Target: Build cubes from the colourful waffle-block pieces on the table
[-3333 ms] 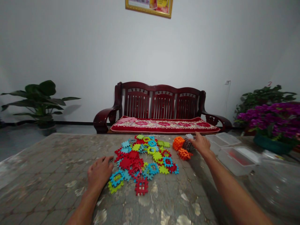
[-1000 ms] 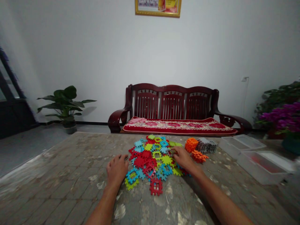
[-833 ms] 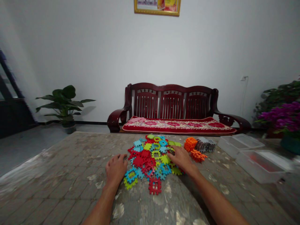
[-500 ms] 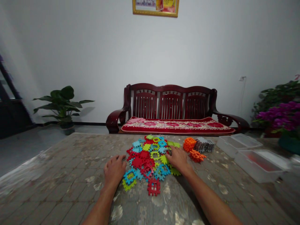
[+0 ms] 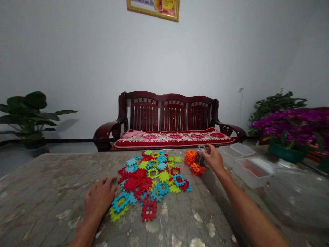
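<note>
A loose pile of flat toothed plastic building pieces (image 5: 140,175) in red, blue and lime green lies on the table. My left hand (image 5: 100,195) rests on the tabletop at the pile's left edge, fingers loosely spread and holding nothing. My right hand (image 5: 214,158) is over the grey stack (image 5: 199,159), which it partly hides. Between its thumb and fingers is a grey toothed building piece (image 5: 202,148). Touching the grey stack's left side are orange pieces (image 5: 190,157), with a second orange bunch (image 5: 197,169) in front.
Two clear plastic boxes (image 5: 250,176) stand to the right, the nearer with something red inside. A large transparent container (image 5: 298,195) sits closer on the right. Purple flowers in a green pot (image 5: 285,152) stand behind it. A wooden bench (image 5: 172,113) is beyond the table.
My right hand has moved from the pile's right edge to the grey stack. My left hand stays beside the pile. The view has turned to the right.
</note>
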Demonstrator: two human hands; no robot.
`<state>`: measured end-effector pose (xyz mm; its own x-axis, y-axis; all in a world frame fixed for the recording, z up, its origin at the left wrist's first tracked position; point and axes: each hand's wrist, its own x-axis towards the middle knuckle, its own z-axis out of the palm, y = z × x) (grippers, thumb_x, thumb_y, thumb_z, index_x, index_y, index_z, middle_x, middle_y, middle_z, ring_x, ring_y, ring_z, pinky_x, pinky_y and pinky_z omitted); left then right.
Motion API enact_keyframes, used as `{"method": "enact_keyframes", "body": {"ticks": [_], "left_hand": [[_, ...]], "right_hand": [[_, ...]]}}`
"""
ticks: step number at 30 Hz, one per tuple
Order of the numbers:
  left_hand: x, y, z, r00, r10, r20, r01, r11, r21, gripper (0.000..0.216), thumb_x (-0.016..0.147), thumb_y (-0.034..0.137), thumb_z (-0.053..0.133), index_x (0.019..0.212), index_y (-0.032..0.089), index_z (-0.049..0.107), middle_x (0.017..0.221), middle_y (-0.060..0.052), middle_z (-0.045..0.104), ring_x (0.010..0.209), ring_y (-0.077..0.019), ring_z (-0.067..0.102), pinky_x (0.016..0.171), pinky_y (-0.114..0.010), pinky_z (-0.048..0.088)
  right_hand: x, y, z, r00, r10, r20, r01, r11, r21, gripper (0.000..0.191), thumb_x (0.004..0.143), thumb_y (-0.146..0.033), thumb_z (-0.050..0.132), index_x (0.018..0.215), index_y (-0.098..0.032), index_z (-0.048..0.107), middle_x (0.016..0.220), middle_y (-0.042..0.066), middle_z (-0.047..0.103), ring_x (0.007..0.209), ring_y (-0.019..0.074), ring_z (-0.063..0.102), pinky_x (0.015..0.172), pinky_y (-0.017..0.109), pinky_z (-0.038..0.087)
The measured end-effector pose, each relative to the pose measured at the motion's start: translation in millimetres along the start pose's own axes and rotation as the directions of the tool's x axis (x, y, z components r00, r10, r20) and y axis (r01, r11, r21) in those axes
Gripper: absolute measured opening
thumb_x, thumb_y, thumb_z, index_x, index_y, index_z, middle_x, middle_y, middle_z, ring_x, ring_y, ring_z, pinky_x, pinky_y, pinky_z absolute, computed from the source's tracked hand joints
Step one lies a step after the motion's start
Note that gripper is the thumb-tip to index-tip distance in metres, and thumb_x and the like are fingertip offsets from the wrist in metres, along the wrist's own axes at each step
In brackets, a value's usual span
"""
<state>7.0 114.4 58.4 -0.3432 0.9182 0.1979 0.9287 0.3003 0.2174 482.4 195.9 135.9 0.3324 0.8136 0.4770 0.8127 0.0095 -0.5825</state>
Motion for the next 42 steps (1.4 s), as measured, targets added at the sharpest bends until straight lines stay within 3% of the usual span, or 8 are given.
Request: {"method": "enact_keyframes", "body": {"ticks": [7,21,24,27,32,37,39,42], "left_hand": [[4,-5,4,1.000,0.011,0.020,-0.011,1.000,0.001,0.051,0.097,0.031,0.034,0.135,0.026,0.067,0.142,-0.011,0.065,0.132,-0.0312,0.058,0.111,-0.051,0.043],[9,-11,13,1.000,0.015,-0.003,-0.015,1.000,0.016,0.051,0.096,0.032,0.035,0.134,0.027,0.068,0.142,-0.011,0.065,0.131,-0.0314,0.059,0.110,-0.051,0.045],[7,-8,11,1.000,0.009,-0.007,-0.009,1.000,0.019,0.049,0.096,0.031,0.036,0.133,0.027,0.069,0.141,-0.011,0.066,0.130,-0.0312,0.060,0.110,-0.051,0.045],[5,-5,7,1.000,0.008,-0.003,-0.008,1.000,0.013,0.048,0.095,0.029,0.039,0.132,0.028,0.068,0.141,-0.010,0.066,0.131,-0.0305,0.059,0.111,-0.051,0.044],[6,-6,1,0.999,-0.048,0.005,0.048,0.995,-0.082,0.049,0.092,0.027,0.042,0.135,0.023,0.066,0.141,-0.012,0.067,0.132,-0.0286,0.060,0.112,-0.045,0.044],[20,4,-4,0.978,-0.208,0.001,0.205,0.961,-0.188,0.054,0.093,0.031,0.043,0.143,0.020,0.058,0.139,-0.016,0.067,0.128,-0.0313,0.063,0.105,-0.046,0.049],[32,19,-6,0.992,-0.121,-0.031,0.114,0.977,-0.181,0.052,0.093,0.034,0.045,0.140,0.021,0.060,0.141,-0.015,0.066,0.132,-0.0314,0.060,0.109,-0.046,0.045],[58,51,-6,0.989,0.146,-0.013,-0.146,0.972,-0.184,0.048,0.094,0.033,0.044,0.136,0.020,0.064,0.143,-0.013,0.065,0.136,-0.0288,0.055,0.116,-0.044,0.038]], "right_hand": [[37,56,-12,0.983,0.174,0.062,-0.147,0.939,-0.312,0.059,0.089,-0.039,0.065,0.143,-0.017,0.054,0.124,0.014,0.073,0.115,0.0291,0.069,0.089,0.034,0.051],[46,68,-2,0.968,0.223,0.111,-0.173,0.922,-0.347,0.058,0.089,-0.038,0.064,0.142,-0.016,0.056,0.125,0.016,0.072,0.119,0.0301,0.066,0.093,0.036,0.049],[37,60,-5,0.992,0.126,-0.024,-0.128,0.967,-0.219,0.050,0.091,-0.035,0.055,0.136,-0.014,0.062,0.127,0.018,0.071,0.117,0.0310,0.066,0.097,0.040,0.049],[7,39,3,0.989,-0.037,-0.145,0.045,0.998,0.049,0.042,0.092,-0.033,0.045,0.121,-0.015,0.070,0.119,0.016,0.074,0.109,0.0282,0.069,0.099,0.042,0.051],[-95,-17,32,0.911,-0.412,0.017,0.379,0.852,0.362,0.032,0.097,-0.035,0.047,0.107,-0.021,0.074,0.108,0.010,0.077,0.101,0.0244,0.071,0.093,0.040,0.056],[-158,-50,45,0.698,-0.708,0.111,0.671,0.700,0.245,0.035,0.098,-0.024,0.052,0.129,-0.026,0.068,0.135,0.009,0.068,0.128,0.0227,0.060,0.109,0.043,0.048],[-161,-48,50,0.690,-0.711,0.137,0.701,0.703,0.118,0.040,0.096,-0.024,0.055,0.135,-0.027,0.065,0.147,0.009,0.060,0.138,0.0252,0.051,0.115,0.047,0.044],[-159,-36,63,0.748,-0.643,0.163,0.655,0.755,-0.025,0.043,0.096,-0.030,0.056,0.138,-0.028,0.064,0.149,0.010,0.058,0.141,0.0300,0.048,0.116,0.054,0.041]]}}
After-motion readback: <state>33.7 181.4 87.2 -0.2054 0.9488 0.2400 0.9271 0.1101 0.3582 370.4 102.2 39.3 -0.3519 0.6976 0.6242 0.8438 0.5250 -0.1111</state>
